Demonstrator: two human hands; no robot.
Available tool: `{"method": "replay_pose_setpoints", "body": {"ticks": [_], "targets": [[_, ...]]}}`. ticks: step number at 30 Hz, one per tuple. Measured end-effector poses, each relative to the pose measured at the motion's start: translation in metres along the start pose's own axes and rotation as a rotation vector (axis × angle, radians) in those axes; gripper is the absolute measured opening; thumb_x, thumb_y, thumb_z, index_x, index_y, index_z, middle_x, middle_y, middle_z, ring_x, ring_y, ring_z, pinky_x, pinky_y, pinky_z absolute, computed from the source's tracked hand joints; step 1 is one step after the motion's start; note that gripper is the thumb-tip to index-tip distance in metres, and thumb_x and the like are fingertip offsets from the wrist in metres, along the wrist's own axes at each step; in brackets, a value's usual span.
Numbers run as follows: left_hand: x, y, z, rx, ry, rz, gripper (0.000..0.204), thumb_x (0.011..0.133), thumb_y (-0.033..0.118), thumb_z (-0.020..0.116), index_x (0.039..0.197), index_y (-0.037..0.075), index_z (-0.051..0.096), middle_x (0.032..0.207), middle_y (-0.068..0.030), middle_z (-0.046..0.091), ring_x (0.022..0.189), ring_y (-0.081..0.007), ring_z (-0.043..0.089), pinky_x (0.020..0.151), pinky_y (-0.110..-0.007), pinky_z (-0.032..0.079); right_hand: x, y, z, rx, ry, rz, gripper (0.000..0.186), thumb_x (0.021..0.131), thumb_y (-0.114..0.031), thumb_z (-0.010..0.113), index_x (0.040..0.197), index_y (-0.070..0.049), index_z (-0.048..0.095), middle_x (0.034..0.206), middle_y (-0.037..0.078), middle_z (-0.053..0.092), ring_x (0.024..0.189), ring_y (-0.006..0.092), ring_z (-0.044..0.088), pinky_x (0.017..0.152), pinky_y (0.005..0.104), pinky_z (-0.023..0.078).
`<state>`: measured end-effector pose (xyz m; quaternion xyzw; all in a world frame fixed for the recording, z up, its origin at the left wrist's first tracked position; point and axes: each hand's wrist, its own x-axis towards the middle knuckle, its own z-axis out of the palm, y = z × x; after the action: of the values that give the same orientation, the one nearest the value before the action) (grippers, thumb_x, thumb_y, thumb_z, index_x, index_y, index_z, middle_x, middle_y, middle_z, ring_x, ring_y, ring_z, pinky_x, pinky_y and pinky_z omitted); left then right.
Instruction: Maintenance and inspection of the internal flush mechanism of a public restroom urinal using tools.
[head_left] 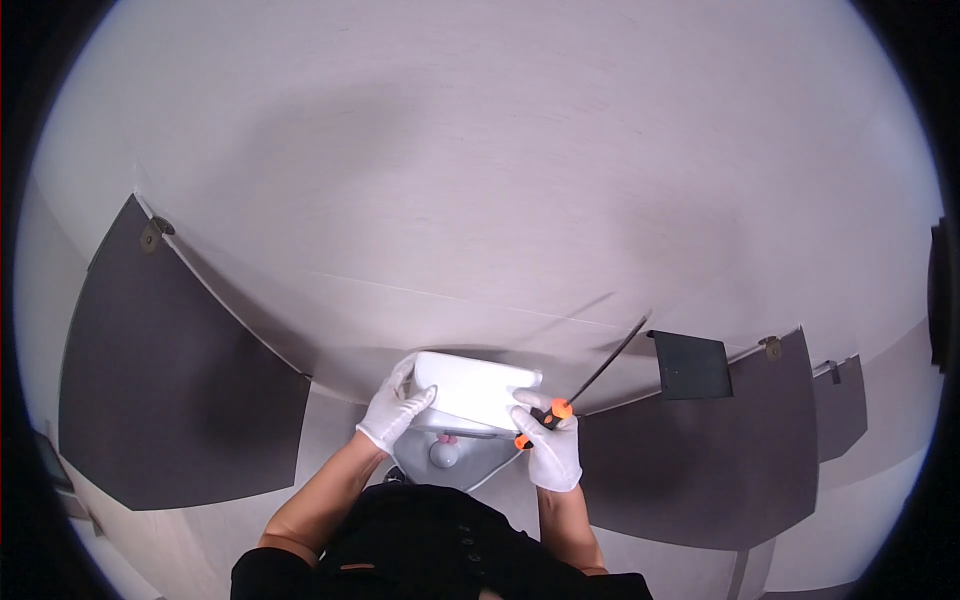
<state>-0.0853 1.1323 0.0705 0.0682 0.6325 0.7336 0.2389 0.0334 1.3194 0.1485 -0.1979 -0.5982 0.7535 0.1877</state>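
- the pale urinal [490, 468] sits below the white cover
- the plain white cover [473, 388] is between both hands
- the gloved left hand [397, 408] grips its left side
- the gloved right hand [552, 450] grasps the orange-and-black screwdriver [562, 408] against its right side

soft, moderate light, diffuse shadows across the pale wall [530, 180], strong fisheye bowing, blackened corners

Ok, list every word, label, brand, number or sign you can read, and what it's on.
None can be read: no legible text shows on the white piece, the black plate or the grey panels.
Any marking on the screwdriver is too small to make out.
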Motion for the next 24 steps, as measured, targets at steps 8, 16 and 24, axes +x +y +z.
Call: {"method": "replay_pose_setpoints", "body": {"ticks": [8, 16, 24], "targets": [[-0.023, 0.019, -0.006, -0.339, -0.106, -0.103, 0.062, 0.092, 0.022, 0.057, 0.143, 0.003, 0.026, 0.143, -0.0081, 0.036, 0.129, -0.0180, 0.037, 0.106, -0.029, 0.031, -0.024, -0.018, 0.025, -0.045, -0.261, -0.015, 0.016, 0.079, 0.001, 0.067, 0.095, 0.000, 0.067, 0.087, 0.004, 0.066, 0.079, 0.0121, 0.060, 0.072, 0.0247, 0.047], [-0.049, -0.001, -0.040, -0.756, -0.056, -0.382, 0.070, 0.086, 0.062, 0.045, 0.137, 0.015, 0.037, 0.123, -0.0123, 0.052, 0.110, -0.0285, 0.053, 0.092, -0.047, 0.046, -0.048, 0.004, 0.061, -0.554, -0.763, -0.428, 0.039, 0.067, 0.002, 0.067, 0.101, -0.019, 0.067, 0.108, 0.011, 0.059, 0.095, 0.0306, 0.060, 0.080, 0.0326, 0.048], [-0.077, 0.006, -0.046, -0.896, 0.017, -0.522, 0.056, 0.081, 0.041, 0.059, 0.118, 0.000, 0.050, 0.104, -0.0202, 0.059, 0.090, -0.0326, 0.062, 0.080, -0.045, 0.052, -0.060, 0.015, 0.085, -0.729, -0.959, -0.568, 0.044, 0.058, 0.000, 0.065, 0.098, -0.019, 0.065, 0.104, 0.010, 0.055, 0.088, 0.0297, 0.059, 0.072, 0.0381, 0.049]]}}
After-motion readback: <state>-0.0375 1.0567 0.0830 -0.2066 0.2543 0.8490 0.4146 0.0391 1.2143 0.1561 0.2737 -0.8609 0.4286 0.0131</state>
